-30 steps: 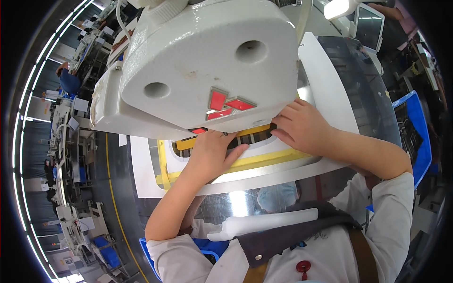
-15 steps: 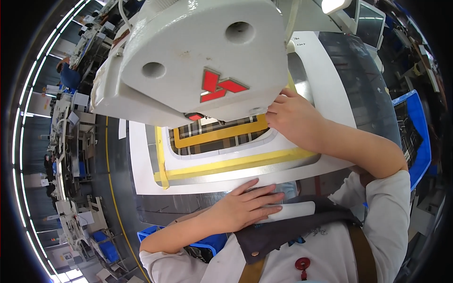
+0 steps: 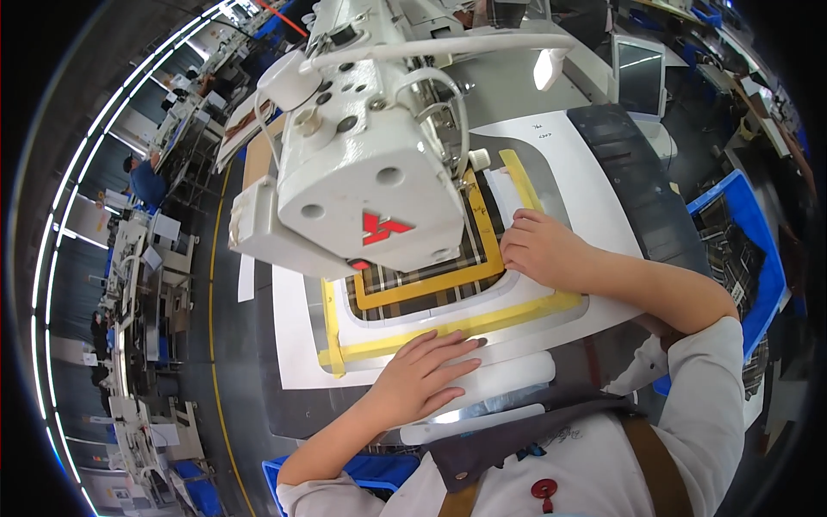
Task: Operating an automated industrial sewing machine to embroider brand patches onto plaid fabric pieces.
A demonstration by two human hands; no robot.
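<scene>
Under the head of a white sewing machine (image 3: 332, 220) lies a dark plaid fabric piece (image 3: 401, 312), with a yellow frame-shaped strip (image 3: 431, 289) on top of it. Around them is a white sheet with a metal plate (image 3: 564, 185) and yellow tape (image 3: 551, 303) along its edges. My left hand (image 3: 422, 379) rests palm down with fingers spread, its fingertips over the near taped edge. At the right side of the fabric, my right hand (image 3: 543, 250) lies with bent fingers slightly apart, touching the work beside the yellow strip. The machine head hides the needle area.
A blue crate (image 3: 762, 250) with plaid pieces stands at the right; another blue crate (image 3: 280, 474) is below the table at the left. Behind stand a lamp (image 3: 544, 69) and a monitor (image 3: 639, 76). Far left, a person (image 3: 146, 183) is near other machines.
The view has shifted, showing more of the machine's top. My left hand has moved from the table's front edge onto the sheet's near edge. My right hand stays beside the fabric.
</scene>
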